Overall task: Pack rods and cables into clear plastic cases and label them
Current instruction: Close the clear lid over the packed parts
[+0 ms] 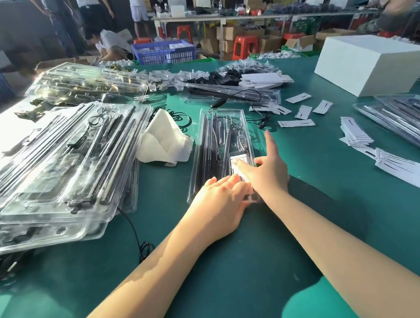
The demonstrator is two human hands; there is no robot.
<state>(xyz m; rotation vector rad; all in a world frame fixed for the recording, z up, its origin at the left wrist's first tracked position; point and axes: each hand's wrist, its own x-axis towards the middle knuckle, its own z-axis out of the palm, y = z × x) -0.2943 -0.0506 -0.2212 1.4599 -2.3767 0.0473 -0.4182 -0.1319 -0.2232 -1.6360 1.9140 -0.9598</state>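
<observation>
Labelling step in progress, by the look of it: left hand (220, 202) lying flat, fingers straight, pressing on the near end of the clear plastic case (222, 155) on the green table (236, 280); right hand (266, 170) likewise unclenched, grasping nothing, fingers extended and pressing a white label (240, 162) onto the lid near the case's near right corner, index finger pointing away up the table; case lying lengthwise in mid-table, just right of a crumpled white cloth (165, 142), already holding dark rods (211, 144) side by side along its left part and a thin cable (234, 129) with a small controller toward the right; packing of this case therefore probably finished, only the label being smoothed down; next move probably calling for a firm rub along the label's edges, then lifting the case clear toward the stack of filled cases (56, 163) at left, and reaching for a fresh label from the loose labels (302, 112) scattered at right or the label pile (356, 131) beyond them; dark print showing on the label and a black bar on each loose label, none of it being legible at this size; no brand name readable anywhere; white box (370, 63) at far right bearing no visible writing
</observation>
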